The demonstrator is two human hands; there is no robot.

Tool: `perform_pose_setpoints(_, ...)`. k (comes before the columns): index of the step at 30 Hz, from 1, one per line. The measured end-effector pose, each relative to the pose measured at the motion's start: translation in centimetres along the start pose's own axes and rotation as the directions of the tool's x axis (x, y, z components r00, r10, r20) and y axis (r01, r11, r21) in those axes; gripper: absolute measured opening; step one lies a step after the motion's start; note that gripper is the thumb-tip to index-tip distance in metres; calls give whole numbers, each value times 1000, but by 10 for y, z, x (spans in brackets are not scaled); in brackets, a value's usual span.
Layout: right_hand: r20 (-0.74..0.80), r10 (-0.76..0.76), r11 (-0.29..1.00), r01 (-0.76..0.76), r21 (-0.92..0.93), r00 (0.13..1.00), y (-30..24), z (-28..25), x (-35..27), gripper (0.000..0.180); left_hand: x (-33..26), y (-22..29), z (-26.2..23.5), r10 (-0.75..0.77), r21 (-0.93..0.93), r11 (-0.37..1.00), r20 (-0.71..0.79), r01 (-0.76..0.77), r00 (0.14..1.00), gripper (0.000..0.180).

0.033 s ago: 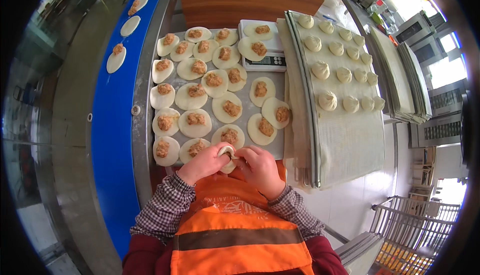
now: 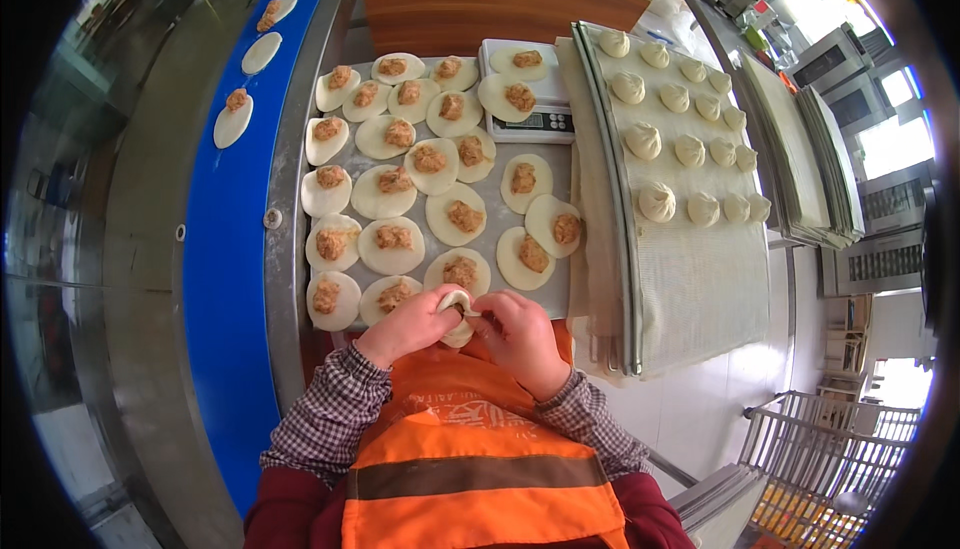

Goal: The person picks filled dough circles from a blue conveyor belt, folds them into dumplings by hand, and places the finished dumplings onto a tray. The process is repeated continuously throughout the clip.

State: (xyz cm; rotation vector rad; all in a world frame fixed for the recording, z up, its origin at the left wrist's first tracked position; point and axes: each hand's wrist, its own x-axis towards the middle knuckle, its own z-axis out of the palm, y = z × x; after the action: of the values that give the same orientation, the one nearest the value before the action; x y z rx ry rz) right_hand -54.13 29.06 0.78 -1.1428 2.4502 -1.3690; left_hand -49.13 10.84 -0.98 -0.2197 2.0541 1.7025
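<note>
Currently, head view only. Left hand and right hand meet just past the near edge of the steel worktable, both grasping one dough wrapper between them. Left hand cups it from below and the side; right-hand fingertips pinch the rim, seemingly gathering the edge into pleats. Filling inside is mostly hidden by the fingers. Holding it close to the body, off the table, leaves both hands free to turn it.

Beyond the hands: rows of flat round wrappers with meat filling laid out on the worktable, some overlapping, all open. Two sit on a small digital scale at the far side, probably for checking portion weight.

Person's right: a lined tray with pleated, closed buns in rows at its far end, spaced apart so they do not stick; near half bare.

Person's left: blue conveyor belt carrying a few more filled wrappers, well apart.

Orange vest over checked sleeves, lower frame.
</note>
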Motion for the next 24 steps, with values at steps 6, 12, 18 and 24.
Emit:
perform_pose_setpoints(6,-5,201,969,-198,150,980,-5,5,-2,11,3,-7,0,81,-233,971,111,-53,991,35)
perform_pose_setpoints(12,-45,150,978,-142,154,988,4,8,-3,14,-10,-9,21,-15,-722,686,-146,-96,989,41)
perform_pose_setpoints(18,-58,322,908,-290,303,945,-14,11,3,18,-12,-2,18,-92,-555,830,-245,-62,965,45)
perform_pose_setpoints(24,-46,-12,992,17,124,999,-5,10,6,21,-15,-4,-5,-124,-356,930,-52,97,991,63)
